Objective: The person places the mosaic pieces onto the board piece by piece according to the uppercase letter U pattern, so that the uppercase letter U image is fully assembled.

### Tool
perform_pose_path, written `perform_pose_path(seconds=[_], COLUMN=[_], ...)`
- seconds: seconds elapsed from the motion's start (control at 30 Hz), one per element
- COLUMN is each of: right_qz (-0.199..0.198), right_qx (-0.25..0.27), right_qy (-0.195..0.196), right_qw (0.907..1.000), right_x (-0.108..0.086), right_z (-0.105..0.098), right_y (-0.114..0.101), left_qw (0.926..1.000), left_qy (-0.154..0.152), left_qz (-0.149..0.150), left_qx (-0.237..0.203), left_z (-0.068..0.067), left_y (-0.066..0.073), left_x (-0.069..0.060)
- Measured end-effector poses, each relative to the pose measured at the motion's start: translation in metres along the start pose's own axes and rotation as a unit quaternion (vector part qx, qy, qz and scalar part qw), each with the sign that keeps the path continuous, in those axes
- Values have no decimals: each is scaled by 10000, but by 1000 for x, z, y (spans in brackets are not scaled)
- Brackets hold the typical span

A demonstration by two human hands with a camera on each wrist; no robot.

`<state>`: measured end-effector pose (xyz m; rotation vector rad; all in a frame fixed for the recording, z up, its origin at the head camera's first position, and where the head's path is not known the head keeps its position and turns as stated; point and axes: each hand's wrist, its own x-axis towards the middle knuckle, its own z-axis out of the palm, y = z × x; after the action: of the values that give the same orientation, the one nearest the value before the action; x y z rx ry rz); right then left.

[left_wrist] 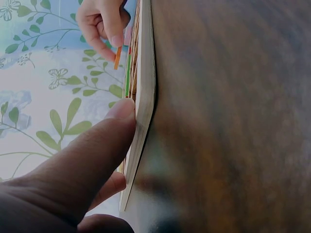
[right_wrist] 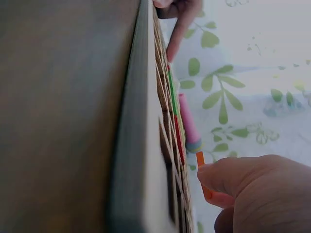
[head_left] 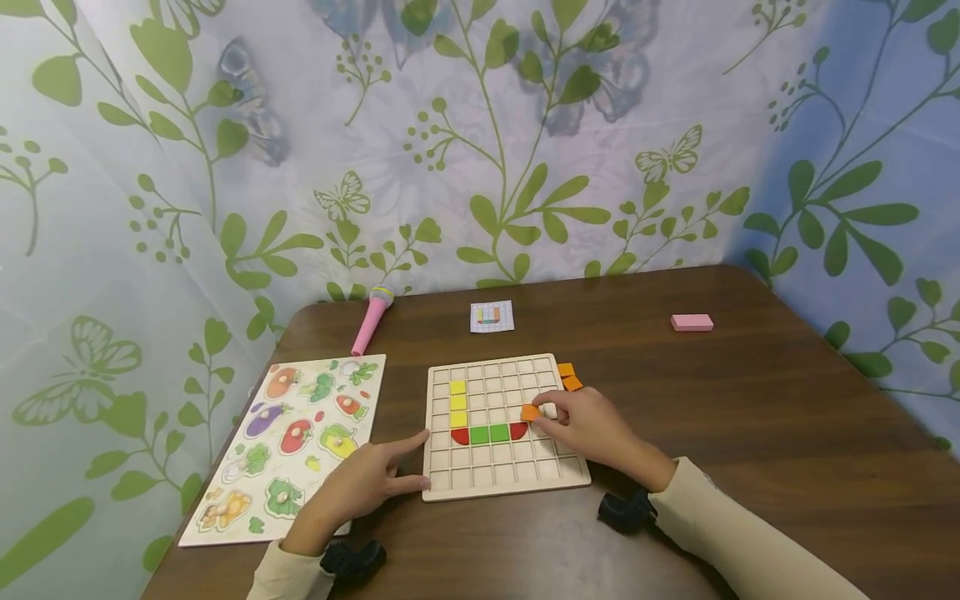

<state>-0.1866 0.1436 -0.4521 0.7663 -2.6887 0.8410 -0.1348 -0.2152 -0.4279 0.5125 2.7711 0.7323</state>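
Observation:
A wooden grid board (head_left: 517, 479) lies on the table, with yellow square tiles (head_left: 458, 402) in a column. Below them a row holds a red quarter-round piece (head_left: 461, 436), two green squares (head_left: 489, 433) and a second red piece (head_left: 518, 430). My right hand (head_left: 592, 425) pinches an orange square tile (right_wrist: 203, 177) between thumb and finger, just above the board near the right red piece. With thumb and forefinger spread and fairly straight, my left hand (head_left: 360, 483) touches the board's left edge. Two more orange tiles (head_left: 572, 383) lie beside the board's upper right edge.
A vegetable knob puzzle (head_left: 300, 392) lies left of the board, partly behind my left hand. Farther back are a pink toy microphone (head_left: 369, 323), a small pattern card (head_left: 492, 317) and a pink block (head_left: 692, 322). Patterned cloth hangs behind the table.

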Motion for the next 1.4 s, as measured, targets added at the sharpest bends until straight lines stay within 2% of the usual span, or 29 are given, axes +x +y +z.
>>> perform_pose_path(seconds=[0.1, 0.33, 0.77, 1.0, 1.23, 1.4], right_qz=[-85, 126, 182, 106, 270, 338], right_qx=[-93, -25, -37, -37, 33, 61], right_qy=[-20, -239, -474, -395, -519, -460], right_qw=[9999, 9996, 9987, 9992, 9983, 9984], right_x=[6, 11, 17, 18, 18, 16], right_z=[2, 5, 13, 12, 13, 13], right_y=[-3, -4, -6, -8, -9, -9], left_qw=[10000, 10000, 10000, 10000, 10000, 10000], left_qy=[-3, 1, 25, 22, -17, -11], left_qz=[12, 7, 74, -7, -35, 4], left_qx=[2, 37, 58, 44, -6, 19], left_z=[0, -1, 0, -2, -1, -1], left_y=[1, 2, -1, 0, -1, 0], left_x=[1, 1, 0, 1, 0, 0])
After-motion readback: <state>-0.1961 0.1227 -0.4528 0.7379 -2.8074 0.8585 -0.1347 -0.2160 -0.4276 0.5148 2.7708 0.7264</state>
